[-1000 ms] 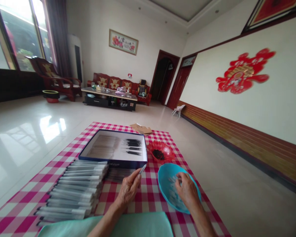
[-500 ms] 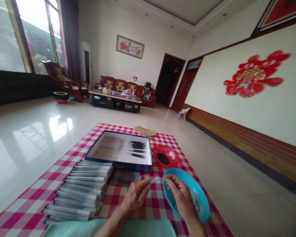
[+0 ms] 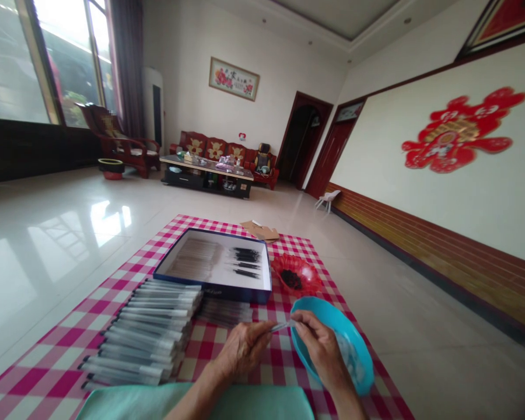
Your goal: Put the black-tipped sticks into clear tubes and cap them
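Observation:
My left hand (image 3: 246, 345) is closed on a thin translucent pen barrel (image 3: 280, 327), which points right from the fingertips. At the barrel's far end, my right hand (image 3: 318, 338) pinches a small clear piece (image 3: 293, 322); the fingers partly hide it, and barrel and piece seem to touch. Beneath my right hand is a blue bowl (image 3: 366, 376) with small whitish clear pieces in it. Left of my hands lies a heap of pens (image 3: 149, 332) with dark ends and pale caps. More thin translucent barrels (image 3: 225, 313) lie just beyond my left hand.
A shallow dark-blue box (image 3: 221, 290) holds clear tubes (image 3: 192, 261) and black slim parts (image 3: 247, 256). Beside it stands a red flower-shaped dish (image 3: 308, 275) with small dark pieces. Brown cardboard (image 3: 262, 231) lies at the checked cloth's far edge. A green cloth (image 3: 262, 402) is nearest me.
My hands have come together: the gap between the barrel in my left hand and the piece in my right hand has closed. The view has shifted slightly.

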Tool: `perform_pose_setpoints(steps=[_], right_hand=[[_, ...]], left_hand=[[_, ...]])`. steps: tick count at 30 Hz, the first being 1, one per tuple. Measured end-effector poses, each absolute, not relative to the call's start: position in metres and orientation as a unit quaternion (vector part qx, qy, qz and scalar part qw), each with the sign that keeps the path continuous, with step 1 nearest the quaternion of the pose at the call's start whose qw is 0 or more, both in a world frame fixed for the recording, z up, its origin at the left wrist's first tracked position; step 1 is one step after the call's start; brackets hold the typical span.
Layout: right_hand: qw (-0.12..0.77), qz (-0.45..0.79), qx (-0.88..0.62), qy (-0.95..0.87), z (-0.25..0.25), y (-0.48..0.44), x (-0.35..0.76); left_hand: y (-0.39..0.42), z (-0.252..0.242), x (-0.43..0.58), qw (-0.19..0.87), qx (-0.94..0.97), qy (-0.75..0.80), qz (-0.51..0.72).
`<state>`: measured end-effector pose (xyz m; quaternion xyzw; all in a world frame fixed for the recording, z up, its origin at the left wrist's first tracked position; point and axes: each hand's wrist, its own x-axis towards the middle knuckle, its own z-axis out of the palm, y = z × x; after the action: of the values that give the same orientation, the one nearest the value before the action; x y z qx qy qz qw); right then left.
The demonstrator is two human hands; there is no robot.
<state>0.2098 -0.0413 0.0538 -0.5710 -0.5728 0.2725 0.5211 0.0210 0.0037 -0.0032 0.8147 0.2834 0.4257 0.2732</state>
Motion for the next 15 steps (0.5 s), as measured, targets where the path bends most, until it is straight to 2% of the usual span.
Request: perform_pose_setpoints(steps=[9,15], right_hand=[[0.486,0.274,-0.554,-0.618,0.053,-0.043,0.209],[0.550,0.364,-0.521,-0.542,0.039,-0.046,0.197]], left_hand=[[0.002,0.013,0.018,0.397,0.796,0.262,0.374],[0.005,0.009,0.019,0.575,0.714,0.226,0.329]])
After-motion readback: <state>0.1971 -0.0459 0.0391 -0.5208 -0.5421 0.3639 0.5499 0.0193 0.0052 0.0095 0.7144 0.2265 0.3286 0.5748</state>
